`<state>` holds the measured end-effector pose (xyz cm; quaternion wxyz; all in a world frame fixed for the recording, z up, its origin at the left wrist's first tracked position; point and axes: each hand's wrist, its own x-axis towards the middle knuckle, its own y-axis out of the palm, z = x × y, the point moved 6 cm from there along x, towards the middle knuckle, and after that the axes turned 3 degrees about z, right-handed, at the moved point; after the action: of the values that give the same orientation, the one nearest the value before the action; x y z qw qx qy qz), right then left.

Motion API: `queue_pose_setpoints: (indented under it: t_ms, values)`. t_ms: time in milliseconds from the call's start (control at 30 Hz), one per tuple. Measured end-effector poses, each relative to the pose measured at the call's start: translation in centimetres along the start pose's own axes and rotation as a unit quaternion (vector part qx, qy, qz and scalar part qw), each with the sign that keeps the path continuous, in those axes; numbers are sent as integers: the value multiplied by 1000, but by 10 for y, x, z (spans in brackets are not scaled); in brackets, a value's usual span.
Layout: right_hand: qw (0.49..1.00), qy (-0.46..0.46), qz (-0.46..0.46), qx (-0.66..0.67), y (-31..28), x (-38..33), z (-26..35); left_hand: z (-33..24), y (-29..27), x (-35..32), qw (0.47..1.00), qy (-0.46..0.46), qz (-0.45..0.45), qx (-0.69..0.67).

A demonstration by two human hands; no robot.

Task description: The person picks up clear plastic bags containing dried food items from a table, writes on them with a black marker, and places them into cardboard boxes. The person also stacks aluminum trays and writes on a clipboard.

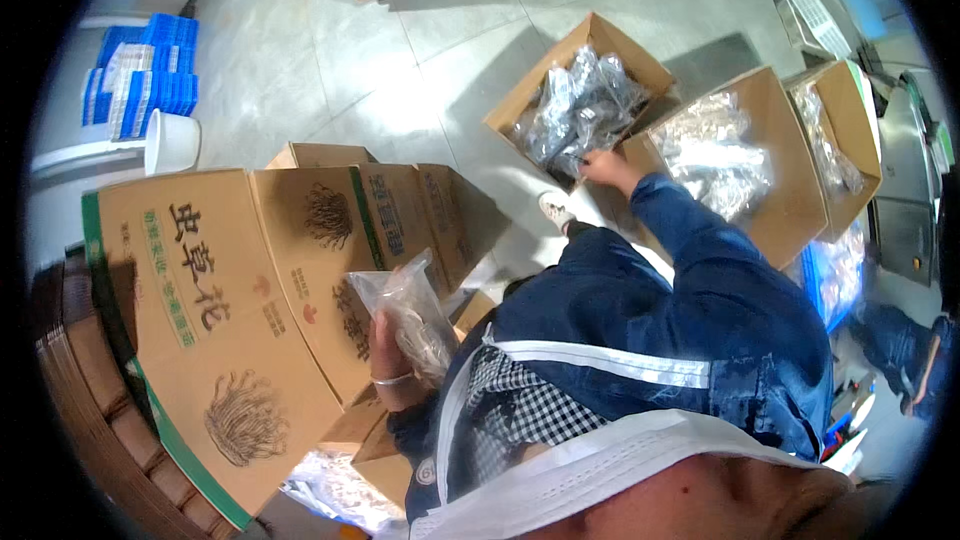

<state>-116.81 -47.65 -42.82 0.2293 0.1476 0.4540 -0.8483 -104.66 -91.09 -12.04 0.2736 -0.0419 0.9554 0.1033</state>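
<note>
My left hand (385,348) is closed around a clear plastic bag (415,320) with pale, thin contents, held upright at my left side in front of a large printed carton. Out in front, my right hand (612,171) reaches to the near corner of an open cardboard box (524,103). Its fingers are bent and pinch the edge of a clear plastic bag (563,152) there. Several shiny bags fill that box, dark between their folds. What lies under the right fingers is partly hidden.
Large brown cartons (225,300) with printed drawings stand on my left. To the right, an open box (790,175) holds clear bags (715,150), and another box (862,145) stands beside it. Blue-and-white stacked packs (150,75) and a white bucket (172,142) are at the far left.
</note>
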Motion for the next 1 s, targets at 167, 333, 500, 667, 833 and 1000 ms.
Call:
queue_pose_setpoints:
  t_ms: [167, 333, 500, 667, 833, 1000]
  values:
    - [988, 146, -36, 22, 8, 15, -97, -29, 14, 41, 996, -40, 59, -62]
    - [983, 180, 13, -37, 29, 28, -123, -54, 3, 100, 992, -48, 114, 40]
    - [966, 29, 55, -250, 30, 1, -60, -84, 2, 157, 954, 29, 284, 93]
    - [963, 220, -83, 133, -2, -74, -5, -93, 29, 180, 935, 16, 351, 48]
    - [927, 284, -215, 117, -4, -158, 14, -97, 45, 195, 937, -20, 346, 39]
    - [938, 326, -34, 117, 10, -151, -39, -101, 24, 214, 944, -17, 330, -7]
